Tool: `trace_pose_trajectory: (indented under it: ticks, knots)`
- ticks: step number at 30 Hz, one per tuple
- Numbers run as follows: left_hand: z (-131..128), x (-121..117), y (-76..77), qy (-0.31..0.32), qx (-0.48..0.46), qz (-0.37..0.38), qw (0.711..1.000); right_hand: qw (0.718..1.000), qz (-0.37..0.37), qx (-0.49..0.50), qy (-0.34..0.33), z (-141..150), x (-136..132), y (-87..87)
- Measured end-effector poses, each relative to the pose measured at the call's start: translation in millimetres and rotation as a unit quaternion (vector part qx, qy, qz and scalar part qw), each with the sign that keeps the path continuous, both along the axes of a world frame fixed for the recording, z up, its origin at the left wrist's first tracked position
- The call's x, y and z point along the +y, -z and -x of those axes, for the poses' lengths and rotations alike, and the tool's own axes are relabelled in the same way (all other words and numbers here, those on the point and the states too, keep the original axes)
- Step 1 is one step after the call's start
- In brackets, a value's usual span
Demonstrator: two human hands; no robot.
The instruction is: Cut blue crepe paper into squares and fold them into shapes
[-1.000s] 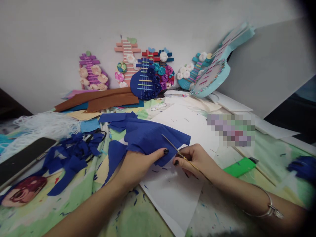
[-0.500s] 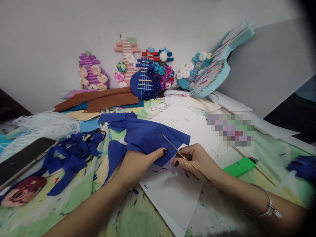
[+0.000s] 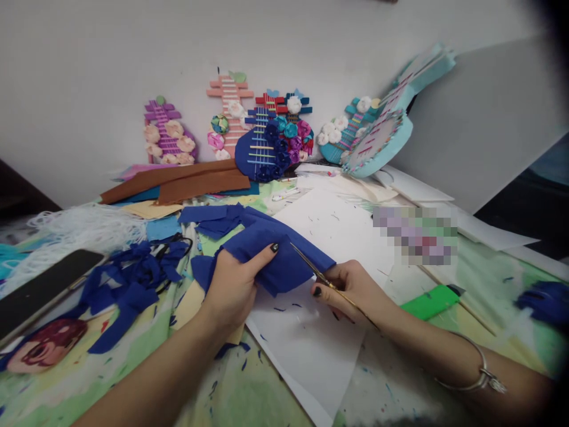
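My left hand (image 3: 235,281) grips a folded piece of dark blue crepe paper (image 3: 271,255), its thumb lying on top and its fingers hidden underneath. In my right hand (image 3: 351,290) is a slim pair of gold scissors (image 3: 322,277), seen edge-on. Their silver tip points up and left, overlapping the blue paper; whether the blades are apart I cannot make out. The paper's right corner reaches my right fingertips. Below both hands lies a white sheet (image 3: 306,350) with small blue slivers on it.
Tangled blue strips (image 3: 128,284), a phone (image 3: 44,290) and white cord (image 3: 84,228) lie at left. Brown sheets (image 3: 200,181) rest behind. Decorated guitar shapes (image 3: 262,148) lean on the wall. A green cutter (image 3: 431,301) lies right, near a pixelated patch.
My left hand has shifted slightly left and its thumb has moved up the blue paper, which is now bunched and folded differently. My right hand and the scissors have barely moved.
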State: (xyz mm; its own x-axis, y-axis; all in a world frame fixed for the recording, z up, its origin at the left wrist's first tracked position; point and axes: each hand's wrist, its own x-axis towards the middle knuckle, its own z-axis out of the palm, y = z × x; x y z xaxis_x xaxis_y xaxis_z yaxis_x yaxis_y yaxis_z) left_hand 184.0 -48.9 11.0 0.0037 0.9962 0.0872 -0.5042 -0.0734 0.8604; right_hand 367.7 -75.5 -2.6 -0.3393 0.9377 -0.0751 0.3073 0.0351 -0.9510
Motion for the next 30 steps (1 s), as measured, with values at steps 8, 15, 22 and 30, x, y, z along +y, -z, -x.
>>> trace_pose_trajectory:
  ticks: [8,15,22,30]
  knots:
    - [4,-3,8.3,0.002,0.111,-0.048,0.993,0.998,-0.014,0.057,-0.016,1,-3,-2.9]
    - [2,-10,4.2,-0.027,0.211,-0.05,0.976,0.999,-0.029,0.041,-0.005,0,-3,0.6]
    - [1,-12,3.1,-0.056,0.277,-0.049,0.958,0.999,-0.029,0.013,0.015,0,-2,1.6]
    - [1,-14,-0.9,-0.063,0.301,-0.057,0.95,0.999,-0.009,0.008,0.039,2,-2,-4.6]
